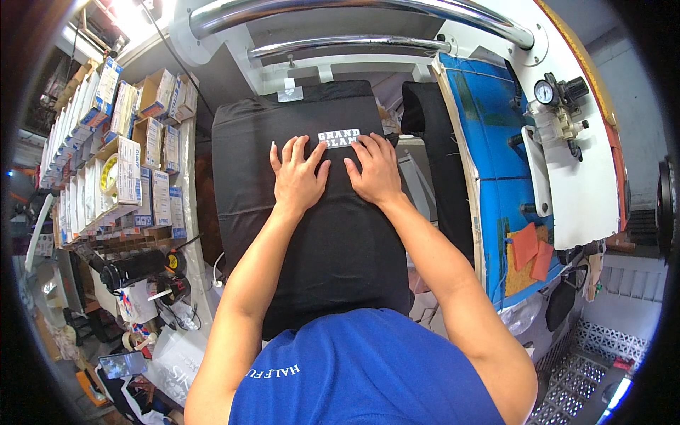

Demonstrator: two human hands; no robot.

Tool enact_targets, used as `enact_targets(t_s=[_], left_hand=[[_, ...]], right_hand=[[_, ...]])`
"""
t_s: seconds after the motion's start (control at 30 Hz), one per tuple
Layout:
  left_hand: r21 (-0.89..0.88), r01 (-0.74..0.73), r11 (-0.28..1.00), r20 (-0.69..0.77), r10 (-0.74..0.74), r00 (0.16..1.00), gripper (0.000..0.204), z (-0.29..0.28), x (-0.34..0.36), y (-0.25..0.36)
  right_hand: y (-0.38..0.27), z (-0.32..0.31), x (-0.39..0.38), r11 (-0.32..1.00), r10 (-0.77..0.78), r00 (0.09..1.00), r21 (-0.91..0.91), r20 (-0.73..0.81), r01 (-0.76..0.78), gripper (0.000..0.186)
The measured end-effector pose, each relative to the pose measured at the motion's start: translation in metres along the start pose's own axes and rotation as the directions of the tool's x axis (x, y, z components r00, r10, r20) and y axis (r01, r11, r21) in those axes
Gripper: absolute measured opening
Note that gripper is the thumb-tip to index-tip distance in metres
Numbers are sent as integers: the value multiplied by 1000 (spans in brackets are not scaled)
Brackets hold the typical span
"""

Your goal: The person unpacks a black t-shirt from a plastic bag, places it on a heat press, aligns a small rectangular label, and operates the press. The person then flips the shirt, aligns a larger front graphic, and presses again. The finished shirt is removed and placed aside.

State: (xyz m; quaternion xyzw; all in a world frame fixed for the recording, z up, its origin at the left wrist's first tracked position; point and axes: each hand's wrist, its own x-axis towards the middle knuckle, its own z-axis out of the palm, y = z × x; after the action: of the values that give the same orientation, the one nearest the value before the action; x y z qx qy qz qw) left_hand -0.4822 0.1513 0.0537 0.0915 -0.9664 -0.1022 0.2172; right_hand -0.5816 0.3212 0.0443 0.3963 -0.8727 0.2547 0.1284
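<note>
A black garment [333,234] lies stretched over a flat board in front of me. Near its upper part is a small white lettered print [338,138]. My left hand [300,173] rests on the black cloth with fingers spread, its fingertips next to the print's left edge. On the other side my right hand [374,170] lies with its fingers apart, the fingertips at the print's right end and partly over it. Neither hand grasps anything. A small clear-looking tab with a white mark [290,91] sits at the cloth's far edge.
Chrome bars [354,15] cross the far side. To the right stand a blue-topped panel [496,127] with orange pads [528,248] and a pressure gauge [544,92]. Stacked cardboard boxes [127,170] fill the left, above a black cylindrical device [134,271].
</note>
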Motion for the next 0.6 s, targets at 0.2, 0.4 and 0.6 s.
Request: enact_targets(t_s=[0.2,0.4,0.6], left_hand=[[0,3,1000,8,-3,1000,37,-1,-1,0],[-6,5,1000,7,-5,1000,37,1,-2,-1],[-3,5,1000,14,-5,1000,37,-1,-1,0]], right_hand=[[0,-1,0,1000,-3,1000,2,-5,3,40],[0,-1,0,1000,1,1000,5,14,-1,39],[1,-1,-1,1000,10,1000,4,26,-10,38]])
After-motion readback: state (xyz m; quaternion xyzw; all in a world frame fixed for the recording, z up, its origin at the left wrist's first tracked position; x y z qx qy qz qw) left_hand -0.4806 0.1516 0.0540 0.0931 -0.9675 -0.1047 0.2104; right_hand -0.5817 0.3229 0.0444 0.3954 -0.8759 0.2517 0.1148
